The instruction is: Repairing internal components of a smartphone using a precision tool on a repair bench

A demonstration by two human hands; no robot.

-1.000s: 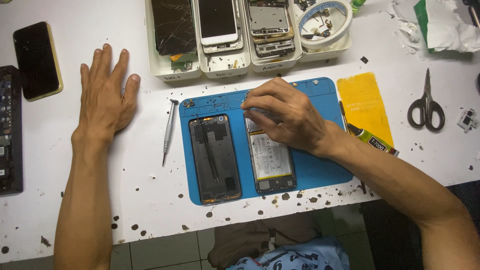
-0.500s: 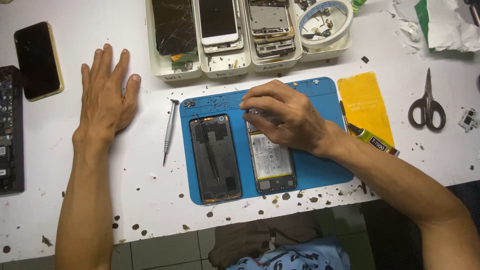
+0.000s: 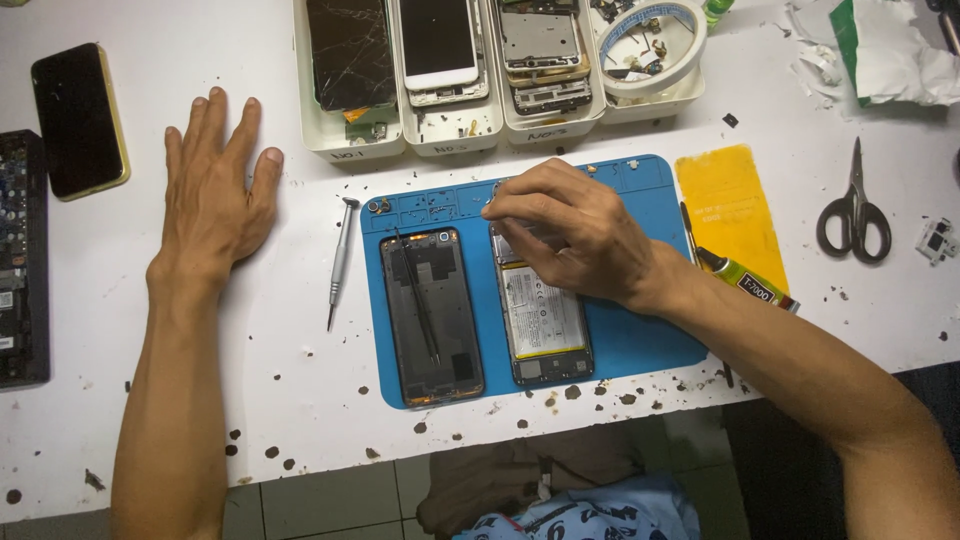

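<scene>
The right hand [image 3: 575,235] rested on the top end of an opened phone [image 3: 540,325], its fingers curled and bunched close over the upper edge; whether they pinched anything small could not be told. The phone lay face down on a blue rubbery mat [image 3: 640,345], its back off, showing a flat silvery battery and dark circuit parts at the bottom. Just beside it on the mat lay a dark rectangular back frame [image 3: 432,320], with thin black tweezers [image 3: 418,295] lying lengthwise across it.

The left hand [image 3: 215,200] lay flat, palm down, on the white table [image 3: 250,400], fingers straight and slightly spread, holding nothing. The tabletop was matte and speckled with brown chips along its near edge. Between that hand and the mat lay a slim metal screwdriver [image 3: 340,262], tip toward the person.

Behind the mat stood a row of white plastic trays [image 3: 352,150] holding a cracked glass screen, a white phone and bare frames. To the right lay a yellow sheet [image 3: 730,205], a glue tube [image 3: 745,280] and black-handled scissors [image 3: 853,205]. A black phone with a yellow rim [image 3: 78,120] lay at far left.
</scene>
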